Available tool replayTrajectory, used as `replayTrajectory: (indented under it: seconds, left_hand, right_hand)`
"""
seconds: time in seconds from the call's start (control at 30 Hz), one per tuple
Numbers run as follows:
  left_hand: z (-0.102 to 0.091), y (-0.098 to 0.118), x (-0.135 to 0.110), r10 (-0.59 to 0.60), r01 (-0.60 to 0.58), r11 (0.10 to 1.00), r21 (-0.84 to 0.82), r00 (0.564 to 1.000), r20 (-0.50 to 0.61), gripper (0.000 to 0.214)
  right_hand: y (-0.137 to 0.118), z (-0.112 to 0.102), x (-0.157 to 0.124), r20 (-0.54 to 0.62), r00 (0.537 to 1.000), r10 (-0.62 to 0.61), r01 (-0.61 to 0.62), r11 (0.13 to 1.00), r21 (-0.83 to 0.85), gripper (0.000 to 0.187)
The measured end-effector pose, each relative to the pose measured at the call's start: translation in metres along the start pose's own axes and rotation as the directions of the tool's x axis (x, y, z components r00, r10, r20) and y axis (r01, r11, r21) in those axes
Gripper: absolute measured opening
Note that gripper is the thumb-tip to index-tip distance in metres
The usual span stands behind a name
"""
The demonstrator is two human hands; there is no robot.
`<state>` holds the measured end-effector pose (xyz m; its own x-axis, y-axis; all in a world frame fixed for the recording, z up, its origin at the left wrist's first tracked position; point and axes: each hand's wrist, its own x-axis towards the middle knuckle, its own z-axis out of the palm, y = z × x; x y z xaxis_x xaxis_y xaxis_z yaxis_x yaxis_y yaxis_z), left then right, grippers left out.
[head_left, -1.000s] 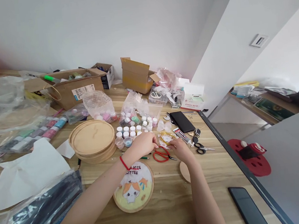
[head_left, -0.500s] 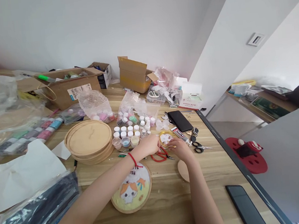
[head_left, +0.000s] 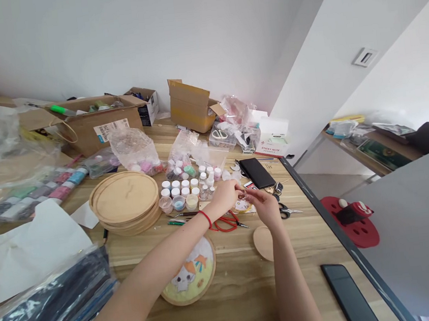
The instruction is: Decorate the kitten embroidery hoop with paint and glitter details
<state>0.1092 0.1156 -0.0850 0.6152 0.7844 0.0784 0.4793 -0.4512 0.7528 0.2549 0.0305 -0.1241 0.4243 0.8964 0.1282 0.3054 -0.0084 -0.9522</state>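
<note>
Table crowded: jars, wooden discs, box by white wall. Left hand, right hand pinched narrow on tiny piece (too small to tell).

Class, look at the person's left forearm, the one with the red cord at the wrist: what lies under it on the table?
A round wooden embroidery hoop holding cloth with a cat picture. The lower part shows; the left forearm covers the hoop's upper edge, so what is there cannot be seen.
</note>
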Motion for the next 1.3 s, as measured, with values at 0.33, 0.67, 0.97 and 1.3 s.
replayTrajectory:
  seconds: [0.33,0.67,0.97,1.3]
  left_hand:
    - [-0.005,-0.006,-0.004,0.042,-0.030,0.991,-0.134,0.996,0.082,0.034]
    - [-0.058,-0.017,-0.060,0.048,-0.048,0.997,-0.067,0.999,-0.008,0.030]
    - [-0.114,-0.053,-0.151,-0.071,0.068,0.997,-0.023,0.990,-0.122,0.033]
    - [-0.103,-0.083,-0.217,-0.243,0.237,0.969,-0.065,0.961,-0.128,0.038]
  right_hand:
    - [0.013,0.010,0.004,-0.065,0.997,0.035,-0.025,0.990,0.142,0.051]
    - [0.031,0.017,0.002,-0.243,0.970,-0.002,-0.067,0.959,-0.276,0.035]
    - [-0.021,0.014,-0.017,0.227,0.974,-0.030,0.160,0.796,-0.584,0.030]
    - [-0.027,0.048,-0.040,0.495,0.856,0.150,0.363,0.507,-0.782,0.033]
